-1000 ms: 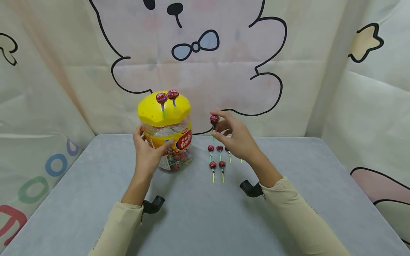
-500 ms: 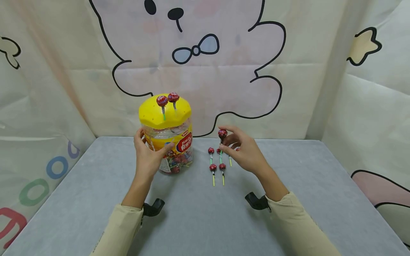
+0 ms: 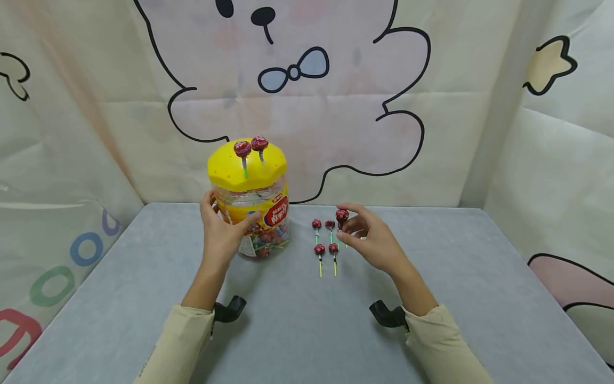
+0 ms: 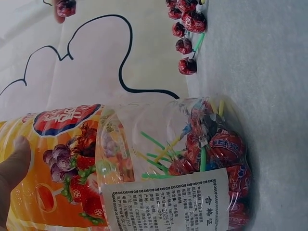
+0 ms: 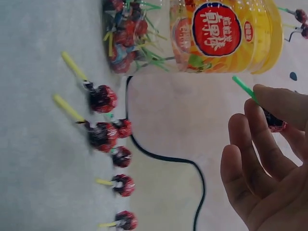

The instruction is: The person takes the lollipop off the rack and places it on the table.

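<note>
My left hand point(image 3: 223, 232) grips the side of a clear plastic candy jar point(image 3: 277, 210), its thumb across the yellow fruit label. The jar stands on the table with wrapped lollipops point(image 4: 226, 144) piled at its bottom. Two red lollipops point(image 3: 242, 149) stand upright in the yellow lid point(image 3: 225, 170). To the right of the jar, my right hand point(image 3: 376, 242) pinches another red lollipop point(image 3: 342, 215) by its green stick point(image 5: 245, 86), head up, above the rows on the table. Part of its head is hidden by fingers in the right wrist view.
Several red lollipops point(image 3: 333, 248) lie in two rows right of the jar, sticks toward me; my right hand covers some in the head view. The grey table point(image 3: 307, 330) ends at a printed cloth backdrop point(image 3: 345, 133). Black wrist mounts point(image 3: 230, 308) sit below both hands.
My right hand has moved right and down with the lollipop, from beside the jar to over the right part of the rows. The left hand and jar have stayed put.
</note>
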Motion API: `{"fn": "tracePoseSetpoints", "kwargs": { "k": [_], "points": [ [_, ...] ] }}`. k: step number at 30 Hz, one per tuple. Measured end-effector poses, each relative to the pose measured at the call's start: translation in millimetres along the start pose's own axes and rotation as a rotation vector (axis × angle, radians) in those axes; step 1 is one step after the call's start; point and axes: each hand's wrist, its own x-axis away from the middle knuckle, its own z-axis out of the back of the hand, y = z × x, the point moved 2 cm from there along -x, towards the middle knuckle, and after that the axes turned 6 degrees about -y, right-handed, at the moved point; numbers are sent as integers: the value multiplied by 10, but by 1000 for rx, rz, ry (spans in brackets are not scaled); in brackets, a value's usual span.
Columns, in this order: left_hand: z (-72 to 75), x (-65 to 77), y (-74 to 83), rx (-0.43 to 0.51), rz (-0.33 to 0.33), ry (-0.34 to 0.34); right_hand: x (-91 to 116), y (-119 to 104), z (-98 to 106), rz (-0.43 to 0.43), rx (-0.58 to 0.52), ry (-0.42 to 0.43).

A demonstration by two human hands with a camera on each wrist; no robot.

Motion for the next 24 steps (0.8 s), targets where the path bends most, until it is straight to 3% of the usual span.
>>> {"fn": "tracePoseSetpoints", "kwargs": {
  "k": [12, 24],
  "points": [
    [9, -22, -2, -3, 5, 4, -25, 221, -9, -26, 72, -82],
    [-18, 15, -15, -19, -25, -2, -14, 408, -1, -81, 47, -151]
  ]
}}
